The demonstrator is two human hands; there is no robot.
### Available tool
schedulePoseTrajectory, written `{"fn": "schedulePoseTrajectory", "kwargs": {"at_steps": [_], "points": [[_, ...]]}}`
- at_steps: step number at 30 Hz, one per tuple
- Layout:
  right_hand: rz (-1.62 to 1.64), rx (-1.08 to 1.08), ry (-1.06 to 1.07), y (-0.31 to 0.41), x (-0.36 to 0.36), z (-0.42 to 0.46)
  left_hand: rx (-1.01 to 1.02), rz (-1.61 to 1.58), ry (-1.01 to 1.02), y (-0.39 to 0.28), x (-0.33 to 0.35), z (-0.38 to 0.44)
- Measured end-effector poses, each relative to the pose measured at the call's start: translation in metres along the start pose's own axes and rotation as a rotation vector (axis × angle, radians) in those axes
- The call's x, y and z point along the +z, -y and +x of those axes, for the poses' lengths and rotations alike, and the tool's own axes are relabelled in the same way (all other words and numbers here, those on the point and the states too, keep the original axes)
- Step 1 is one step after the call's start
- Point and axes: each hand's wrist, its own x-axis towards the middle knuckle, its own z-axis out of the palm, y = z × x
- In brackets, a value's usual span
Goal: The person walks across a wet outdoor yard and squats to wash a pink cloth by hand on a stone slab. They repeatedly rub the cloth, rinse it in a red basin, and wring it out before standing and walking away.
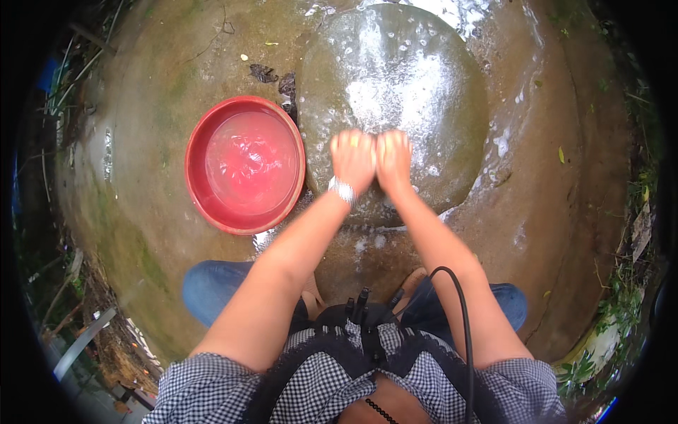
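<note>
My left hand (354,159) and my right hand (394,159) are side by side, thumb sides touching, over the near part of a wet round stone slab (450,132). Both have their fingers curled in, and nothing shows in either one; the palms are hidden. The hands look slightly blurred. A silver wristwatch or band (342,191) circles my left wrist, and a yellow ring (354,141) appears to sit on a left finger. Left of the slab stands a red plastic basin (193,175) holding rippled, slightly cloudy water (249,159).
Wet concrete (143,175) surrounds the slab, with soapy foam (502,141) along its right side. Dark dead leaves (263,73) lie behind the basin. A black cable (466,318) loops over my right forearm. Plants (625,328) edge the right side.
</note>
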Motion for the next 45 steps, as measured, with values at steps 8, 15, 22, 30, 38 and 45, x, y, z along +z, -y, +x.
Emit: {"fn": "schedulePoseTrajectory", "kwargs": {"at_steps": [8,15,22,30,38,45], "points": [[-0.091,0.095,-0.021,-0.003,0.003,0.047,0.086,0.060,0.104,0.007,-0.003,0.051],[0.118,-0.039,-0.028,0.019,-0.011,-0.042,0.027,-0.080,-0.085,-0.010,-0.015,-0.045],[-0.066,0.053,0.021,0.007,0.002,0.045,0.044,0.023,0.101,0.014,-0.005,0.047],[0.135,-0.034,-0.075,0.022,-0.015,-0.054,-0.008,-0.120,-0.065,-0.017,-0.024,-0.058],[-0.104,0.034,-0.151,0.005,0.007,0.059,-0.047,0.014,0.031,0.012,0.003,0.057],[0.146,-0.109,0.011,0.029,-0.027,-0.057,0.008,-0.167,0.033,-0.017,-0.027,-0.069]]}}
